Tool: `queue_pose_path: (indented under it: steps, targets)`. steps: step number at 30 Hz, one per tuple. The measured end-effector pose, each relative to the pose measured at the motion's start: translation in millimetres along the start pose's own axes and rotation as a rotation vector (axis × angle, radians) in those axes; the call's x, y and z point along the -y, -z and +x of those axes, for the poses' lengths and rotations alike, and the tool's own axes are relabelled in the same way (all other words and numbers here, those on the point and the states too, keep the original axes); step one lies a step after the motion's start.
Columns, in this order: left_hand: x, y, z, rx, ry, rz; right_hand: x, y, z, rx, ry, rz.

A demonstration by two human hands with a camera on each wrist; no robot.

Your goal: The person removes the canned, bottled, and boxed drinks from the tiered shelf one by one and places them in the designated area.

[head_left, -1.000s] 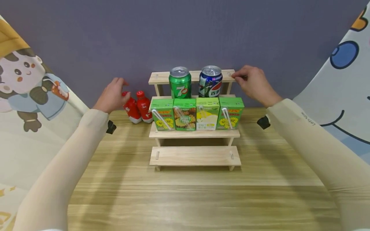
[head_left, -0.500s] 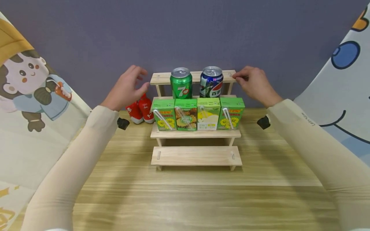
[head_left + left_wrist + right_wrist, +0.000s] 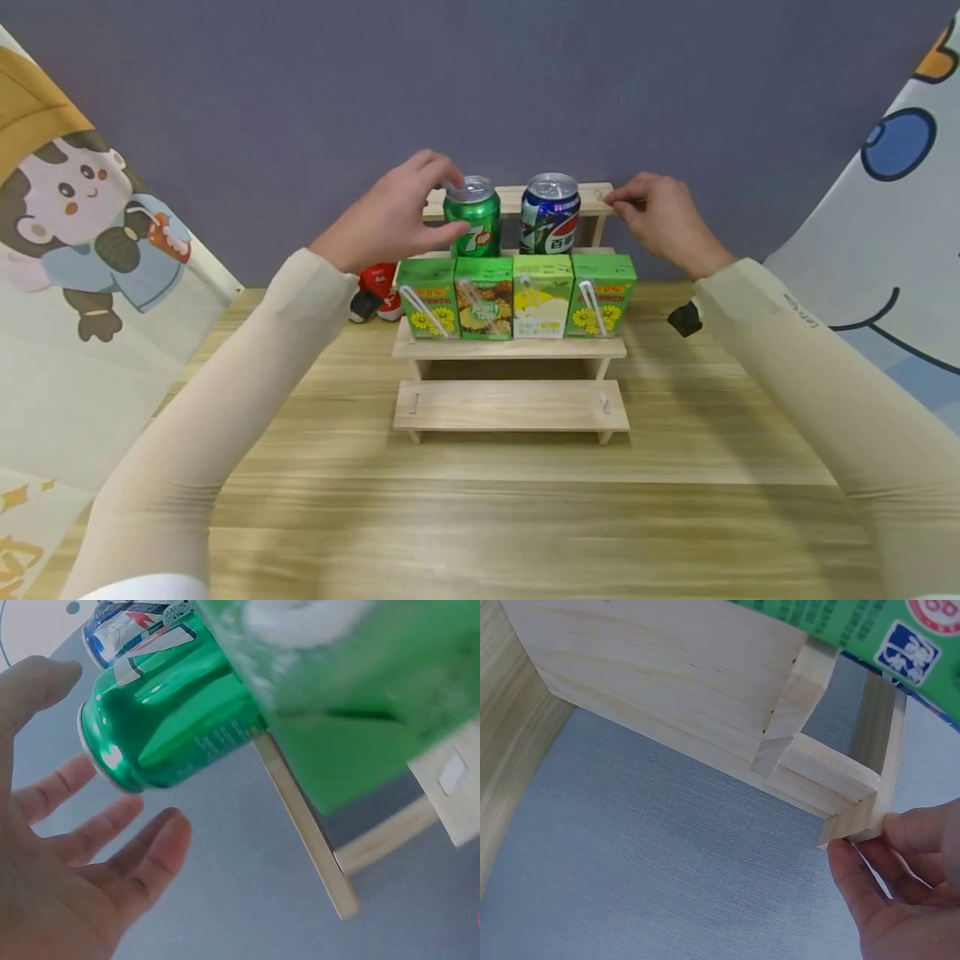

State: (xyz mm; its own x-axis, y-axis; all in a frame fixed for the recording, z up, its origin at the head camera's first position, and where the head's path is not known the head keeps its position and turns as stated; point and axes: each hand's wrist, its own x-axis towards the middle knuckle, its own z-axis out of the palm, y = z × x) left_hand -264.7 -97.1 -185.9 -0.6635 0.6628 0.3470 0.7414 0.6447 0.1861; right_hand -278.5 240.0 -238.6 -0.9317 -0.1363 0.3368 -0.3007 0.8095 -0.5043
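Note:
In the head view my left hand (image 3: 393, 212) reaches to the left side of a green 7up can (image 3: 482, 223), its thumb and fingers spread around the can's top. The left wrist view has the green can (image 3: 172, 712) lying between thumb and fingers, with gaps showing. My right hand (image 3: 666, 218) pinches the right end of the top shelf board of a tiered wooden rack (image 3: 517, 408). In the right wrist view, thumb and fingertips meet on that wooden end (image 3: 855, 823). A blue Pepsi can (image 3: 550, 218) stands to the right of the green one.
A row of several green juice boxes with straws, including a pineapple one (image 3: 483, 304), occupies the tier in front of the cans. Red bottles (image 3: 381, 287) stand left of the rack, partly hidden by my left arm. A grey wall (image 3: 675, 83) rises behind.
My left hand has left the red bottles, moving right and slightly up to the green can, its fingers spreading. The right hand keeps its pinch on the shelf end.

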Motion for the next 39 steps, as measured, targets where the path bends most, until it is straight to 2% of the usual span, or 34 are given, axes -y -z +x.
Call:
queue_pose_path:
  steps: [7, 13, 19, 23, 31, 35, 39]
  targets:
    - [-8.1, -5.4, 13.5, 0.044, 0.083, -0.023, -1, 1, -1.2, -0.001, 0.007, -0.006]
    - [-15.0, -5.3, 18.2, 0.06, 0.161, -0.028, -1, 2, -0.3, -0.016, 0.026, 0.002]
    - [-21.4, -4.7, 20.7, 0.094, 0.232, -0.027, -1, 3, -0.1, -0.007, 0.01, 0.003]
    - [-22.4, -4.9, 20.1, 0.095, 0.237, -0.024, -1, 3, -0.4, -0.004, 0.01, 0.003]
    - [-20.3, -4.1, 17.7, 0.051, 0.191, -0.023, -1, 3, -1.4, -0.004, 0.021, 0.008]
    - [-20.5, 4.1, 16.0, 0.015, 0.182, -0.036, -1, 3, -1.6, -0.002, 0.021, 0.007]
    - [-21.6, 17.4, 12.2, -0.016, 0.22, -0.086, 0, 4, -1.3, 0.003, 0.011, 0.008]
